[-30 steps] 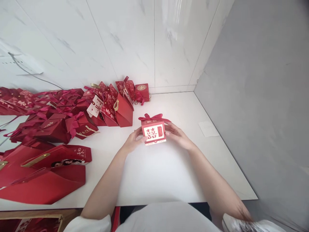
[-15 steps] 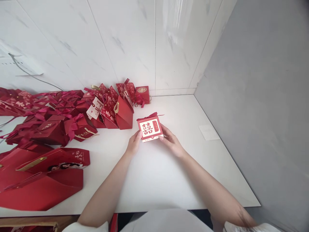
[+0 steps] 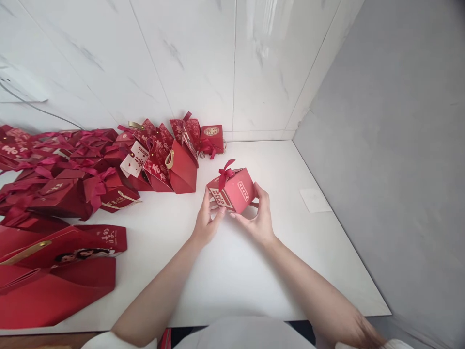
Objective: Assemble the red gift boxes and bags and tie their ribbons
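Between my two hands is a small red gift box (image 3: 238,191) with a ribbon bow (image 3: 225,173) on top and a cream panel with red characters on its left face. It is tilted, one corner pointing toward me. My left hand (image 3: 208,220) grips its left side, thumb at the lower front edge. On the other side my right hand (image 3: 259,215) holds it, with the thumb near the bottom corner and the fingers along the right side. The undersides of the fingers behind the box are partly hidden.
Several red gift boxes with ribbons (image 3: 65,191) crowd the left of the white table (image 3: 232,281). Larger red bags (image 3: 72,286) stand at the front left. A small red box (image 3: 212,138) sits by the tiled wall. A white paper square (image 3: 315,199) lies near the grey partition (image 3: 392,145).
The gift box has been turned in my hands: its character panel now faces left, and a plain red side and the bow show. My view has shifted slightly.
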Demonstrator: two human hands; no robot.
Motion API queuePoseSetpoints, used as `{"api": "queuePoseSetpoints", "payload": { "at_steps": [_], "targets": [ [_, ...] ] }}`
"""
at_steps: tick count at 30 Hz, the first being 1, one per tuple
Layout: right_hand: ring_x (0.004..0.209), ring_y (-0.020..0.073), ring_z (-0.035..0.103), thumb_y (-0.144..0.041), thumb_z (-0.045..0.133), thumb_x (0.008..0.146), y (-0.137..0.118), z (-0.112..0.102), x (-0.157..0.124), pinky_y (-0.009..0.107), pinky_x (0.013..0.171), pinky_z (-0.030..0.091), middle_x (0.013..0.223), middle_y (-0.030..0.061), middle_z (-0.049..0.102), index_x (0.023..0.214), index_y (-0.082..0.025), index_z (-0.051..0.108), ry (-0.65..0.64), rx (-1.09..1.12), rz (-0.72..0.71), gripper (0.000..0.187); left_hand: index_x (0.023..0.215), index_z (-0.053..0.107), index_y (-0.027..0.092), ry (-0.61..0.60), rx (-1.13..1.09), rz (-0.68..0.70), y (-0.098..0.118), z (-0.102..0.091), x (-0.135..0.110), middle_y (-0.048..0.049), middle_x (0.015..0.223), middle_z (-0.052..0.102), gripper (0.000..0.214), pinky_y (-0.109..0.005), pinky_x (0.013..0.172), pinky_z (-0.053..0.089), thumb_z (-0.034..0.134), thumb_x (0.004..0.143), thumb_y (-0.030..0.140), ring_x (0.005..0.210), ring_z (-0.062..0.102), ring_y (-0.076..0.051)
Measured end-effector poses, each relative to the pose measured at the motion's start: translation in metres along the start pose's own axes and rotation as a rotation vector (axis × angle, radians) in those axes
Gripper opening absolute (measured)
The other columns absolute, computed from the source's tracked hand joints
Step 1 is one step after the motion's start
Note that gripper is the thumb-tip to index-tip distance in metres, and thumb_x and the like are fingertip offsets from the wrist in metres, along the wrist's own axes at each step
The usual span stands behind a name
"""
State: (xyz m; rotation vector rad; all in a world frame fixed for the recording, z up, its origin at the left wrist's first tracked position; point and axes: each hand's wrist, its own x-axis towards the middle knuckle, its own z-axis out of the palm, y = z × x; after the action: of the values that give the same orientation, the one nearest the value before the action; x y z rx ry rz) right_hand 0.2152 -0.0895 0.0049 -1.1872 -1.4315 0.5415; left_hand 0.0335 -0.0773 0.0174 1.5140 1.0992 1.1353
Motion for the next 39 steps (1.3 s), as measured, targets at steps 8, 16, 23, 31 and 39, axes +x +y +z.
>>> {"api": "queuePoseSetpoints", "payload": {
  "at_steps": [8,16,23,31,39],
  "targets": [
    [0.145,0.0356,0.034,-0.043,0.075,0.082,-0.027,-0.006,-0.007,0.058,0.115,0.039,0.157,0.0159,0.032,0.157,-0.027,0.019,-0.06,-0.173,-0.328,0.095,0.153,0.033,0.024,-0.225,-0.138,0.086,-0.001,-0.008,0.0,-0.0134,0.151,0.044,0.066,-0.045,0.107,0.045,0.053,0.095,0.049,0.134,0.048,-0.033],
    [0.146,0.029,0.037,-0.033,0.062,0.093,-0.021,-0.009,-0.004,0.051,0.114,0.044,0.161,0.011,0.03,0.159,-0.028,0.009,-0.156,-0.135,-0.27,0.085,0.144,0.05,0.021,-0.126,-0.227,0.001,-0.012,-0.013,0.006,-0.0105,0.144,0.055,0.06,-0.045,0.112,0.04,0.042,0.097,0.057,0.137,0.046,-0.033],
    [0.139,0.028,0.047,-0.031,0.062,0.093,-0.015,-0.014,0.002,0.049,0.108,0.049,0.153,0.0082,0.046,0.157,-0.033,0.022,-0.145,-0.142,-0.308,0.076,0.147,0.046,0.022,-0.083,-0.209,0.014,-0.006,-0.013,0.006,-0.0094,0.15,0.049,0.06,-0.045,0.115,0.036,0.041,0.098,0.055,0.141,0.042,-0.032],
    [0.135,0.0286,0.049,-0.029,0.063,0.093,-0.013,-0.013,0.003,0.051,0.108,0.048,0.147,0.0092,0.051,0.156,-0.033,0.026,-0.124,-0.137,-0.351,0.073,0.144,0.049,0.023,-0.037,-0.203,0.082,-0.01,-0.015,0.008,-0.0085,0.148,0.05,0.058,-0.045,0.114,0.038,0.045,0.096,0.055,0.137,0.045,-0.032],
    [0.139,0.0275,0.045,-0.026,0.063,0.092,-0.012,-0.013,0.002,0.05,0.111,0.044,0.152,0.0089,0.046,0.153,-0.034,0.031,-0.145,-0.125,-0.353,0.07,0.137,0.057,0.021,-0.021,-0.352,-0.031,-0.013,-0.017,0.004,-0.0091,0.138,0.061,0.06,-0.049,0.111,0.04,0.048,0.091,0.059,0.133,0.05,-0.035]
  ]
}}
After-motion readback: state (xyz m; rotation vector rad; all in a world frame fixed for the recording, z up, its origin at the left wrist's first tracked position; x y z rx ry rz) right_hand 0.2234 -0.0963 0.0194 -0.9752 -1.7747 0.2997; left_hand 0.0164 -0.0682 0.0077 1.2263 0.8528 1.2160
